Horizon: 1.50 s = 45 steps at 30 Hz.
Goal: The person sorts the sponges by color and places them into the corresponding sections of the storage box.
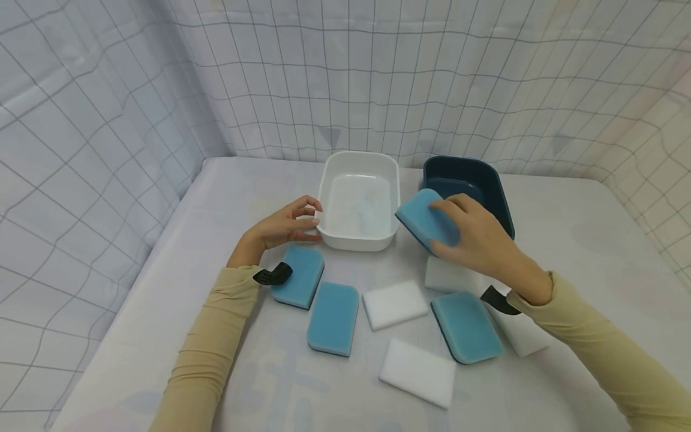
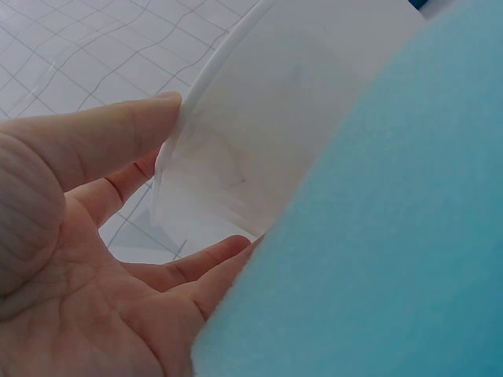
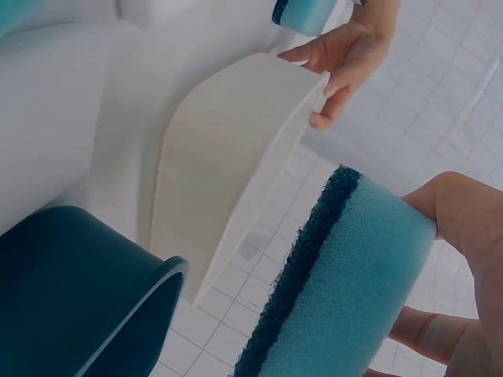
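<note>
My right hand (image 1: 475, 231) holds a blue sponge (image 1: 426, 219) between thumb and fingers, raised in front of the dark blue container (image 1: 499, 201). The sponge's dark scouring layer (image 3: 302, 267) shows along one side in the right wrist view. At the left side of a white container (image 1: 358, 242), my left hand (image 1: 283, 227) rests its spread fingertips (image 2: 169, 110) against the rim and outer wall. A blue sponge (image 1: 299, 273) lies just below the left wrist and fills much of the left wrist view.
Another blue sponge (image 1: 333, 318) and a teal sponge (image 1: 468, 327) lie nearer the front. White sponges (image 1: 395, 305) (image 1: 418, 372) are among them, one white block (image 1: 450, 275) partly under the right hand and another (image 1: 520, 330) by the right wrist. A gridded cloth (image 1: 345, 78) hangs behind both containers.
</note>
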Motion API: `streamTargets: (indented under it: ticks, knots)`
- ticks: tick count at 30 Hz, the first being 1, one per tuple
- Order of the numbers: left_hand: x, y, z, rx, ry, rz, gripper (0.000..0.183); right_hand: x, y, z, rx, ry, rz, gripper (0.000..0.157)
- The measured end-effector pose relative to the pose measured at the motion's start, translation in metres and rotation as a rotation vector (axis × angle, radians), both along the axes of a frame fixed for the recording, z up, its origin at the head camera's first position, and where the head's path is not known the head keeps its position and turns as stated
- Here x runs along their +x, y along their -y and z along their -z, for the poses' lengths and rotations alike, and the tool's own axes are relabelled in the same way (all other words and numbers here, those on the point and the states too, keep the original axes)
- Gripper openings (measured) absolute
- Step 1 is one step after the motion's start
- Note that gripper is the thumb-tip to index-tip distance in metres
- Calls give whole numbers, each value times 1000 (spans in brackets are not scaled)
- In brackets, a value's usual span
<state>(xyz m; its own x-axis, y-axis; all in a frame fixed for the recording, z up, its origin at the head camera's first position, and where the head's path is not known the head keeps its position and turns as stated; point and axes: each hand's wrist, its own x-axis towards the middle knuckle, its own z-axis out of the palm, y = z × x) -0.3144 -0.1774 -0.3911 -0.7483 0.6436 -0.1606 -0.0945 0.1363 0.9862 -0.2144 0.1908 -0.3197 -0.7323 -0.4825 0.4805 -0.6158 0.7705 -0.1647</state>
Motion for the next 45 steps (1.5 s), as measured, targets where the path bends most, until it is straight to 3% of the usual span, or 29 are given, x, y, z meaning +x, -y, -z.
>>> streamTargets:
  ticks: [12,25,34,45]
  knots:
    - [2,0,0,-5,22,-18,24,-12,17,-5,42,51,9,54]
    - [4,0,-1,-4,13,-9,23,-28,33,-2,59,46,-70,52]
    - [5,-1,-2,-6,19,-9,24,-37,50,-1,98,107,-80,53]
    - [3,-2,-3,-15,19,-27,26,-53,65,2,100,81,-206,48]
